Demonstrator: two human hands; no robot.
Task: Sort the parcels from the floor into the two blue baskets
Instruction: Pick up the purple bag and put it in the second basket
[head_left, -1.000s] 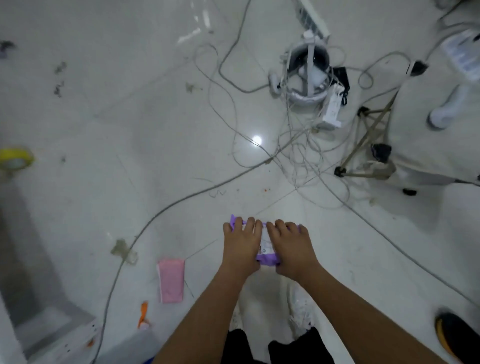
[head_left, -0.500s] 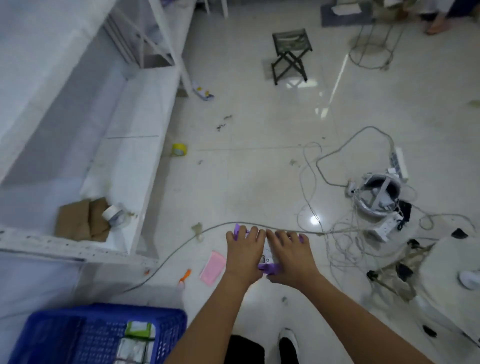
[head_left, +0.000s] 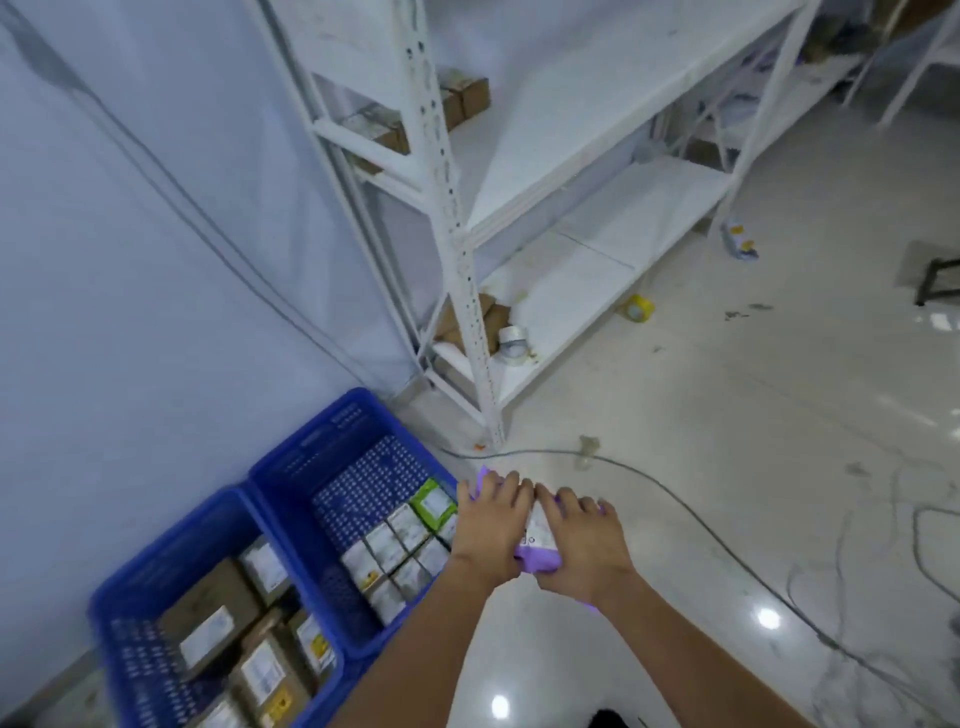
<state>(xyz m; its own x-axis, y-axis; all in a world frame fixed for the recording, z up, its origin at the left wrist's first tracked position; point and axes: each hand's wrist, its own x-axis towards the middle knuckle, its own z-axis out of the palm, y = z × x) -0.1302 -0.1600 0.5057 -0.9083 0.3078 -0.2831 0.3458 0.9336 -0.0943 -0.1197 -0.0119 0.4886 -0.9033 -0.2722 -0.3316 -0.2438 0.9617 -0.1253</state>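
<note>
A purple parcel (head_left: 540, 558) with a white label is held between my left hand (head_left: 485, 525) and my right hand (head_left: 584, 545), fingers curled over its top edge; most of it is hidden under the hands. It hangs just right of the nearer-right blue basket (head_left: 332, 457), which holds several small white and green parcels (head_left: 402, 540). The other blue basket (head_left: 156, 566) at lower left holds several brown cardboard parcels (head_left: 218, 618) with white labels.
A white metal shelf rack (head_left: 457, 249) stands behind the baskets with tape rolls (head_left: 511, 340) and cardboard on its lowest shelf. A yellow tape roll (head_left: 636, 309) lies on the floor. Cables (head_left: 701, 525) run across the shiny floor at right. A pale wall is at left.
The view has swung left from the cable-strewn floor to the two blue baskets and the rack. Both hands keep holding the purple parcel, which is now beside the right basket.
</note>
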